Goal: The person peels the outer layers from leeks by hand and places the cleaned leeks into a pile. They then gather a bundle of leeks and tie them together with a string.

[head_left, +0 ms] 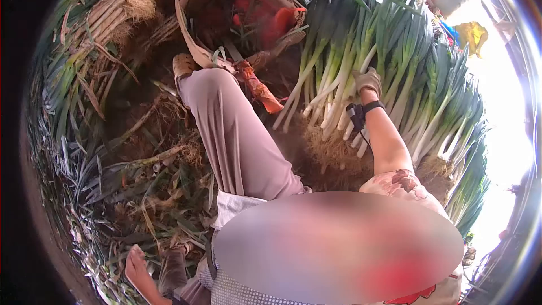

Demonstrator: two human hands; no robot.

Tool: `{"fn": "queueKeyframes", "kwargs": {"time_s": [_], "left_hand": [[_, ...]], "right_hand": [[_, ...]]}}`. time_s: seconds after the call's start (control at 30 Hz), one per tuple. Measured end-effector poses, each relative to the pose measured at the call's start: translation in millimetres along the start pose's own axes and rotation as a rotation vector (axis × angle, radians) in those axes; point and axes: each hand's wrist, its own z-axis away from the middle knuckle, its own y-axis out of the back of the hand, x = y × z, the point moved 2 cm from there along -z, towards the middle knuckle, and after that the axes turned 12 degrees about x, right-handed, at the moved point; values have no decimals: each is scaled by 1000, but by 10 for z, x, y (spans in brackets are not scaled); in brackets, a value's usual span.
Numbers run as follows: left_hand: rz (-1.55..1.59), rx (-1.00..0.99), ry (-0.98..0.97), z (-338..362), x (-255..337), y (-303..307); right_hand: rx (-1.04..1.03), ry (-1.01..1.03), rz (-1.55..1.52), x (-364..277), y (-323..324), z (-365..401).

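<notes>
My right hand [368,81], in a pale glove with a black strap and small device at the wrist, is closed around white-green leek stalks [339,82] in the upper right. The leeks lie in a wide row, their roots [333,147] toward me and dark green leaves pointing away. At the lower left edge of my body is a bare limb [137,268]; whether it is my left hand or a foot cannot be made out. An orange-wrapped handle [261,89] lies left of the leeks, against a basket.
The torn-edged basket [192,34] at top centre holds red and orange pieces. More leeks with dry roots [113,11] are piled at the upper left. Loose leaves and trimmings [152,192] cover the left ground. My bent leg [237,130] lies between. A blurred oval hides the bottom centre.
</notes>
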Motion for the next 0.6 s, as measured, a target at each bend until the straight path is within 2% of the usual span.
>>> {"fn": "queueKeyframes", "kwargs": {"time_s": [0.03,0.07,0.17,0.2,0.27,0.3,0.33,0.4,0.43,0.5,0.53,0.6], "left_hand": [[16,-47,157,79,-30,-2],[82,-32,132,154,-61,-55],[-42,-14,132,260,-27,-106],[-4,-50,135,223,-113,-105],[17,-32,160,269,75,-132],[29,-27,172,278,129,-153],[66,-42,146,253,61,-194],[139,-75,93,190,-131,-304],[140,-83,47,199,-119,-376],[144,-96,-50,212,12,-529],[3,-234,44,171,65,-539],[35,-257,-17,215,252,-546]], "right_hand": [[-18,-30,28,-71,-71,27],[-36,-62,56,-106,-131,34],[-122,33,173,294,-727,-448],[-169,232,241,401,-903,-513],[-185,128,112,226,-249,-21],[-174,-23,-19,249,-82,124],[-265,156,148,271,46,297],[-328,241,290,511,66,628],[-297,150,261,702,-120,684],[-331,199,333,1106,-801,540],[-352,229,366,1197,-969,480],[-427,261,378,1134,-917,464]]}}
